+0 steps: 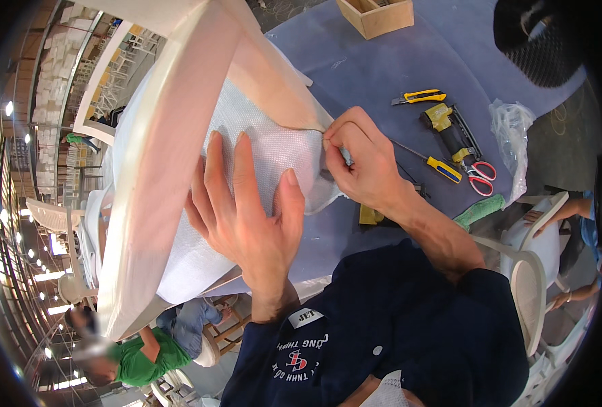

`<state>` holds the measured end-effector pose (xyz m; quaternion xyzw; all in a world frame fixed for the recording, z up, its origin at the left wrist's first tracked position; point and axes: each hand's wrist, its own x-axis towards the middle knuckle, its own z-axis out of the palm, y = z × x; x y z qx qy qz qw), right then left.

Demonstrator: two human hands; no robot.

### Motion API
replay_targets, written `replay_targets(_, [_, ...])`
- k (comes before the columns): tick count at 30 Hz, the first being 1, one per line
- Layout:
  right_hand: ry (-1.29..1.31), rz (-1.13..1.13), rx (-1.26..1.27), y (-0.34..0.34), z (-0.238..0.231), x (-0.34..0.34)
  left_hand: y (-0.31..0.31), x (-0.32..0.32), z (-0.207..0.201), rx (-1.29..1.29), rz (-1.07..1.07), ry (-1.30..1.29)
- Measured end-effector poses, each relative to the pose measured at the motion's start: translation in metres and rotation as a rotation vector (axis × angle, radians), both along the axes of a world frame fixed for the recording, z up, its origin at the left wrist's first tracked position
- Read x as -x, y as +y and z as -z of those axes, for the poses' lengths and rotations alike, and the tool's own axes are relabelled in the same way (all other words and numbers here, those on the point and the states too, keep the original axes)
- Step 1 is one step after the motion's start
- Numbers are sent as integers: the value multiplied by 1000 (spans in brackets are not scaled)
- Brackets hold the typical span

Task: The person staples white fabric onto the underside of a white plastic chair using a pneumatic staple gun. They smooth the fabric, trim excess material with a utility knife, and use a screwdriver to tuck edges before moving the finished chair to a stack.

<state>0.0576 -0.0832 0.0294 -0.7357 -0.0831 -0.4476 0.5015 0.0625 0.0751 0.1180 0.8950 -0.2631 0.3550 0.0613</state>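
Observation:
A pale wooden chair frame [172, 102] lies tilted in front of me, with white textured fabric [274, 152] stretched inside it. My left hand [247, 217] rests on the fabric, fingers spread and holding nothing. Beside a corner of the frame, my right hand [365, 159] is closed in a pinch at the fabric's edge. Something small and bluish shows between its curled fingers, too hidden to name. Just right of that hand lies a screwdriver [442, 169] with a yellow and blue handle.
On the blue-grey covered table [369, 74] lie a yellow utility knife [420, 97], a staple gun [452, 132], red-handled scissors [482, 178], clear plastic [511, 139] and a green cloth [479, 210]. An open wooden box [375, 20] stands at the far edge. People work on both sides.

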Motion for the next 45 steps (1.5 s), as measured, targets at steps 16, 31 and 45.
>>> replay_targets(16, [23, -249, 63, -26, -1, -3, -2, -4, 1, -38, 0, -22])
replay_targets(31, [244, -210, -156, -10, 17, 13, -1, -4, 3, -40, 9, -19])
replay_targets(45, [124, -166, -33, -20, -6, 2, -5, 0, 0, -32, 11, -13])
